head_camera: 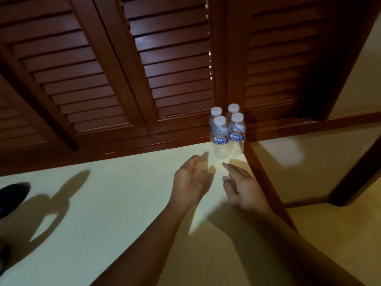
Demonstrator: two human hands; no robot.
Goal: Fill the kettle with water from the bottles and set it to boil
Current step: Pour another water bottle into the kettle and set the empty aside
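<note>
**Hands open near four bottles at the worktop corner**

Pale yellow worktop (pixel 103 203), dim and crossed by long shadows, edged in dark wood. Four bottles (pixel 226 131), capped and upright in a tight cluster, at its far right corner. Behind the bottles, brown louvered doors (pixel 103 69). Just short of the bottles, left hand (pixel 190 181) and right hand (pixel 242 188), both spread and empty, touching nothing. Far left of the bottles, a dark object (pixel 12 197) at the frame edge, too cropped to identify.

Dim warm light, hard shadows on the counter (pixel 103 203), wide-angle bending at edges.
</note>
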